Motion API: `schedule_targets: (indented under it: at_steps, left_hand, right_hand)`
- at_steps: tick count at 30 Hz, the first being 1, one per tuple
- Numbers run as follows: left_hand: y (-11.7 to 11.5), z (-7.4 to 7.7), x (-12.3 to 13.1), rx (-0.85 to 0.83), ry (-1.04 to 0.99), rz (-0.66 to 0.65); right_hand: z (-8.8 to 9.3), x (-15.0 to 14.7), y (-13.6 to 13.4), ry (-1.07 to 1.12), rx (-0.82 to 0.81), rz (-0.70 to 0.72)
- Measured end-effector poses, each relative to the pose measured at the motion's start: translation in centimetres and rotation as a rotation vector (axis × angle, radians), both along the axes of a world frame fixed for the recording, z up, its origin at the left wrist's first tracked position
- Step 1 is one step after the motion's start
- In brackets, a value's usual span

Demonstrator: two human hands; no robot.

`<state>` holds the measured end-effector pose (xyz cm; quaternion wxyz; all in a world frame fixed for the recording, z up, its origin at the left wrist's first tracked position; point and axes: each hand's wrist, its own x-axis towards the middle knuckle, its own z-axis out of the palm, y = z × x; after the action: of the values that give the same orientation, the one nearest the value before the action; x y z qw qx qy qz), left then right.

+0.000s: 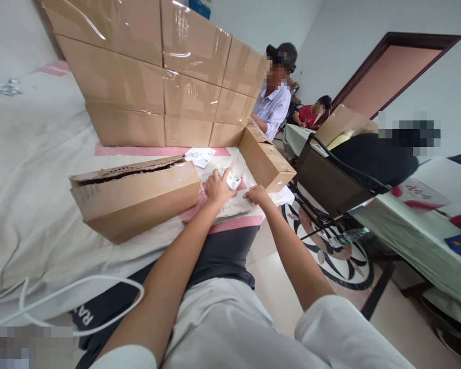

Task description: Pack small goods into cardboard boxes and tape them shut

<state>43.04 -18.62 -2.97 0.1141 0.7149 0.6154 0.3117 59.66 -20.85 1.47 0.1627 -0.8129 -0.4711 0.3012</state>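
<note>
My left hand (217,185) is closed around a small white plastic piece (234,180), low over the cloth-covered table. What kind of piece it is, I cannot tell. Just to its right, my right hand (256,195) has its fingers curled together; anything inside them is too small or hidden to name. Left of my hands lies a long cardboard box (142,200) with a ragged slit along its top. Another long cardboard box (268,156) stands on their right. A white printed sheet (200,157) rests on the cloth beyond my left hand.
A wall of stacked, taped cartons (163,77) rises behind the work area. A white cable (80,282) loops near my left forearm. One person (272,105) sits past the cartons. A chair (330,179) with a seated person in black is at the right.
</note>
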Motion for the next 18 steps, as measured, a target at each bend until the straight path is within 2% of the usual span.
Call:
schedule_targets:
  at_steps: [4,10,14,18]
  left_hand:
    - [-0.1,0.1,-0.1,0.014,-0.028,0.001]
    - [-0.2,0.3,-0.1,0.018,-0.099,0.041]
    - [-0.1,0.4,-0.3,0.022,-0.152,0.076]
    - [0.2,0.1,-0.5,0.024,-0.190,0.093]
  right_hand:
    - [1.1,-0.7,-0.2,-0.027,-0.059,-0.008]
    - [1.8,-1.9,-0.2,-0.051,-0.085,0.000]
    - [1.8,-2.7,0.1,-0.028,-0.081,0.031]
    - [1.1,-3.0,0.2,0.008,-0.071,0.048]
